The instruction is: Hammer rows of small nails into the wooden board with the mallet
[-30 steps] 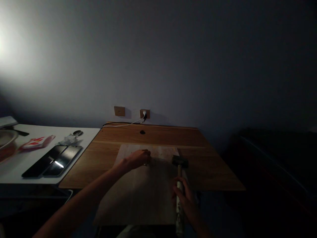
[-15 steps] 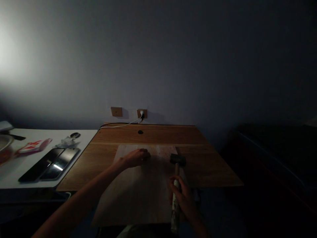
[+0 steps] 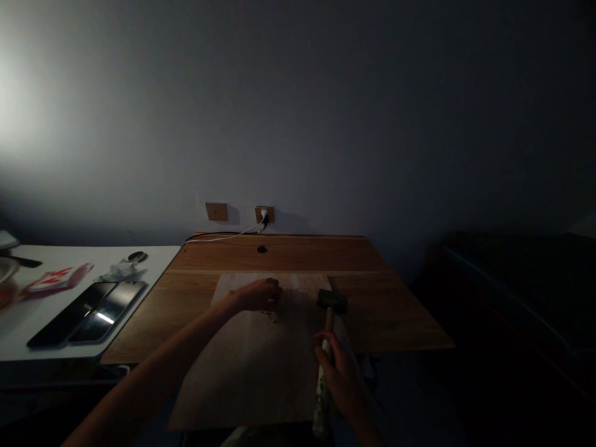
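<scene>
My right hand (image 3: 336, 366) is wrapped round the pale, worn handle of a hammer (image 3: 332, 300). Its dark, blocky head hangs over the right edge of a light wooden board (image 3: 251, 385). Over the far part of the board, my left hand (image 3: 261, 294) is closed with its fingers curled down. Whatever lies between those fingertips is hidden. Just below that hand, small light-coloured pieces (image 3: 270, 316) lie on the board, too small and dim to name. Fine crumbs are scattered to the right of the fingers.
Under the board is a brown wooden table (image 3: 395, 310) against the wall. A white table (image 3: 28, 329) on the left bears two phones (image 3: 109, 313), a red-and-white packet (image 3: 58, 277), crumpled clear plastic (image 3: 121, 270) and a partly seen bowl (image 3: 7, 273). A white cable (image 3: 223, 238) runs from a wall socket.
Small light pieces now show below my left hand, where none were plain before. My right hand and the hammer have shifted slightly left in view. The whole view has moved a little.
</scene>
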Available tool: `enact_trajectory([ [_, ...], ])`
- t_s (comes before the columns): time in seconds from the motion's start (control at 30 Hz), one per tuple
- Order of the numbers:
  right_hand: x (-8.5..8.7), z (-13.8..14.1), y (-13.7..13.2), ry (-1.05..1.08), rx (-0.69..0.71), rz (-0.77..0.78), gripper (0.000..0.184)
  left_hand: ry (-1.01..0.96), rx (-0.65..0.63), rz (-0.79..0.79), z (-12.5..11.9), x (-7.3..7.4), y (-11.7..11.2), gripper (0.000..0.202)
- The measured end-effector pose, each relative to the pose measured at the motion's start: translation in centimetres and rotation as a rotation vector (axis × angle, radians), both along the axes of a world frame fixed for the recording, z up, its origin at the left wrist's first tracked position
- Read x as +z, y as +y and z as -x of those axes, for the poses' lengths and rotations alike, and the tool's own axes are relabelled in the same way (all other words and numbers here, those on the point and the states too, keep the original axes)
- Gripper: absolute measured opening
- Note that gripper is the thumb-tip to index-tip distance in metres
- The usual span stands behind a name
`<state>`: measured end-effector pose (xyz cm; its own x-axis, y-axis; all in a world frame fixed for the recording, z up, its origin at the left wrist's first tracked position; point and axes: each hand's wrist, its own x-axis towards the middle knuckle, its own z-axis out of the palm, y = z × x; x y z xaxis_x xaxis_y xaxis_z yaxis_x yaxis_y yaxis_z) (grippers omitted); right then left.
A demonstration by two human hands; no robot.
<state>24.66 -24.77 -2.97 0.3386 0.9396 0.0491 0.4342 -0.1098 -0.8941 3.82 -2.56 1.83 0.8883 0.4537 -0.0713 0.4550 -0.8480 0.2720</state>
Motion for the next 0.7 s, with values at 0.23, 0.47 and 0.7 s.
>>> enact_trajectory([
  [0.23, 0.3, 0.3, 0.0, -0.01, -0.005, 0.045, 0.037, -0.054, 0.031, 0.048, 0.2, -0.5, -0.1, 0.02],
  [0.47, 0.3, 0.3, 0.1, 0.035, 0.001, 0.042, 0.039, -0.287, 0.089, 0.145, 1.0, -0.5, -0.3, 0.021],
  [0.7, -0.1, 0.3, 0.2, 0.088, 0.001, 0.03, 0.043, -0.465, 0.269, 0.263, 4.2, -0.8, -2.0, 0.025],
])
